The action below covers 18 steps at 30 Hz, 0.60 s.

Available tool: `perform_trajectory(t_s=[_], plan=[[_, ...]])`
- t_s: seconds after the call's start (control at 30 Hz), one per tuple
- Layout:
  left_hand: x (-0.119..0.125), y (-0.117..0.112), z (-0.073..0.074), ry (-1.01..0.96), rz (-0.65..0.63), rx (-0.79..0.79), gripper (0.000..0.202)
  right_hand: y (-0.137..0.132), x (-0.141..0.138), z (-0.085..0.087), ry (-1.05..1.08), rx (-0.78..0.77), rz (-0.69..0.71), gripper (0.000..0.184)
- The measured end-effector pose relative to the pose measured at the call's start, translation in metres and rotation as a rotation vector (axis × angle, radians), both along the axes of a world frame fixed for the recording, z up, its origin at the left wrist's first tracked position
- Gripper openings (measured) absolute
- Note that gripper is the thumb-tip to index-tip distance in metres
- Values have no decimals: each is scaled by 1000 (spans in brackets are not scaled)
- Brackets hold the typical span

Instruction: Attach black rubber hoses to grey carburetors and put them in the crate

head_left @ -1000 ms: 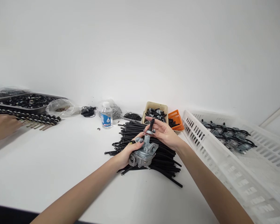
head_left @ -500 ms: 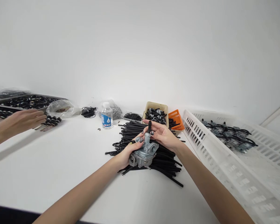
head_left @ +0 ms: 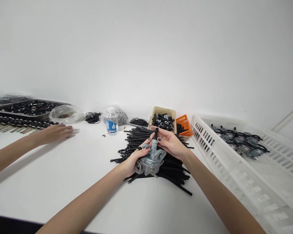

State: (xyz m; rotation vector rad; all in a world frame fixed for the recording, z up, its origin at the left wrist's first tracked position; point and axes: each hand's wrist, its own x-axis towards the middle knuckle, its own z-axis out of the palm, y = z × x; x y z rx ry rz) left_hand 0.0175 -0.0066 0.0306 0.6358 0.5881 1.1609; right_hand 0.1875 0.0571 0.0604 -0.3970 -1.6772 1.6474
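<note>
My left hand (head_left: 133, 160) is closed round a grey metal carburetor (head_left: 150, 162), held tilted above a pile of black rubber hoses (head_left: 134, 138). A short black rubber piece (head_left: 156, 133) sticks up from the top of its neck. My right hand (head_left: 170, 143) is closed at that neck, thumb in front and fingers behind, around the base of the black piece. Part of the carburetor's left side is hidden by my left fingers.
A co-worker's hand (head_left: 56, 132) lies at left beside a row of black-topped parts (head_left: 17, 123). Behind are a metal tray (head_left: 39, 115), plastic bag (head_left: 64, 114), bottle (head_left: 111, 122), beige bin (head_left: 163, 109) and orange basket (head_left: 184, 122). A white crate (head_left: 224, 152) with carburetors stands right.
The co-worker's hand has moved right and down from the black-topped parts, which now stand lined up in the row. My hands and the carburetor have hardly moved.
</note>
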Motion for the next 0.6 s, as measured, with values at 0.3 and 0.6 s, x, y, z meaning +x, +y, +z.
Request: perform_trajectory(t_s=[0.3,0.6], plan=[[-1,0,-1,68,-82,-11,42,-3,-1,2,7,-14,9,53],[-1,6,-10,10,-147,236,60,0,-4,-1,5,2,-32,41]])
